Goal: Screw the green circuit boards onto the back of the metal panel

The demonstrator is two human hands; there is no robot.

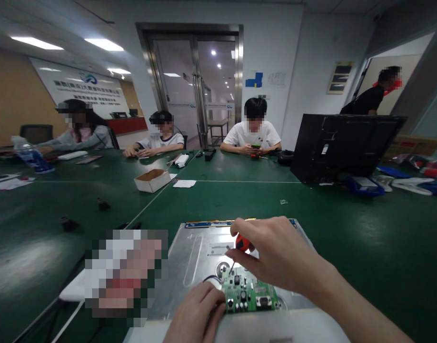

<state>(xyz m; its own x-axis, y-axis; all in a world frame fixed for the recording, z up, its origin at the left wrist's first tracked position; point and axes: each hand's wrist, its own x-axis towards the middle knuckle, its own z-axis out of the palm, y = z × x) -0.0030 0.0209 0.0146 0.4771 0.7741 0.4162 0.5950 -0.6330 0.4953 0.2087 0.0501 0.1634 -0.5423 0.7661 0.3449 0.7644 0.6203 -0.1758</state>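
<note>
A green circuit board (249,290) lies on the silver metal back of a flat display panel (193,252), in front of me. My right hand (272,250) grips a screwdriver (242,243) with a red and black handle between thumb and fingers. Its thin shaft points down at the board's upper left corner, where the tip is hard to make out. Curled fingers of my left hand (199,312) press against the board's left edge, partly hidden from view. A dark cable loops beside that hand. Along the panel's far edge runs a narrow blue strip board (207,224).
Left of the panel are a blurred-out item (125,276) and cables. Across the green table (361,238) stand a small open box (152,181), a water bottle (33,155) and a large black monitor (343,147). Several people are around, some seated at the far side.
</note>
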